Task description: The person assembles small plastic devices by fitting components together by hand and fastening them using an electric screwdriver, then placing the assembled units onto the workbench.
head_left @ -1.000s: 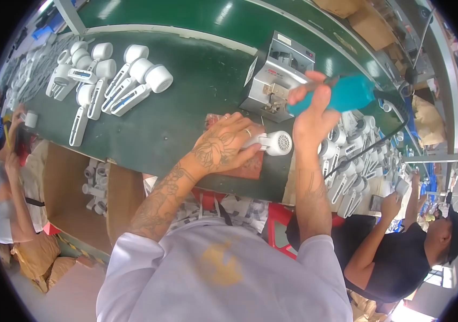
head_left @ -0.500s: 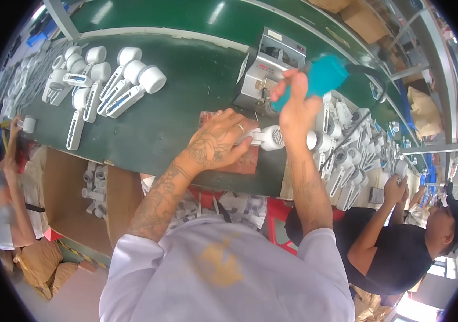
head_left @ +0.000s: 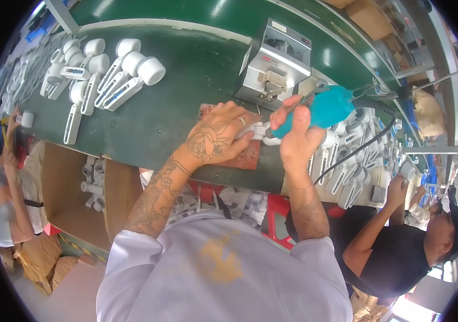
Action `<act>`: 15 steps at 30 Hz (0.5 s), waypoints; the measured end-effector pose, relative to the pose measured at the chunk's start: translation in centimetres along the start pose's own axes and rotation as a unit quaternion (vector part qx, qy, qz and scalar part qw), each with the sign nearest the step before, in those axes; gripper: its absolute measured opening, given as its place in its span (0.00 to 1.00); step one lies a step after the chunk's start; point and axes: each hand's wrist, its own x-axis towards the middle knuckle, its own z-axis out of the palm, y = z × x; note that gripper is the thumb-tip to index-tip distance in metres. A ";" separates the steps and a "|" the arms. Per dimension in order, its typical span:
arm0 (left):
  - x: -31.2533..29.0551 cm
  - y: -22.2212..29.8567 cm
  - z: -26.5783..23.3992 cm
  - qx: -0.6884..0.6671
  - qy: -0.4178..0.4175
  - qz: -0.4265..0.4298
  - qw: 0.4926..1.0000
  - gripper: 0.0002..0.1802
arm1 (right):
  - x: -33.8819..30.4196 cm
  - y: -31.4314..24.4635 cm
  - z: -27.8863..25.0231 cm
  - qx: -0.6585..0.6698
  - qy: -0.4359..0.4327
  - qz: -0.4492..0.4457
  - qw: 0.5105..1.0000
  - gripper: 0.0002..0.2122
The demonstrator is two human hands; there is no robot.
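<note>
My left hand [head_left: 219,133] is closed over a white handheld fan [head_left: 259,130], pressing it onto a reddish mat [head_left: 242,160] on the green bench. Its handle is mostly hidden under my fingers. In my right hand [head_left: 298,140] is a teal electric screwdriver [head_left: 330,107], lying nearly level with its dark tip pointing left. The tip is at the fan's head end; whether it touches a screw I cannot tell. A black cord trails from the tool's back end.
A grey screw feeder [head_left: 274,67] stands just beyond my hands. White fans lie in groups on the left [head_left: 127,75] and piled at the right [head_left: 355,155]. A cardboard box [head_left: 67,198] with fan parts sits lower left. Co-workers are at both sides, one in black [head_left: 395,252].
The screwdriver has come down and swung from above the feeder's front to the fan, its tip now at the fan's head. My left hand keeps its place on the fan.
</note>
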 end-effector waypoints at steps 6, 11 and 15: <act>0.3 -0.1 0.5 0.023 -0.004 0.020 1.000 0.20 | -0.3 1.2 -0.5 0.021 -0.008 -0.022 1.000 0.19; 0.0 -0.3 0.1 0.057 0.044 0.042 0.997 0.19 | -0.3 1.7 0.0 0.046 -0.011 -0.027 0.999 0.17; -0.3 -0.6 0.3 0.020 0.070 0.081 0.994 0.18 | -0.9 1.6 -0.2 -0.014 0.048 0.006 0.999 0.17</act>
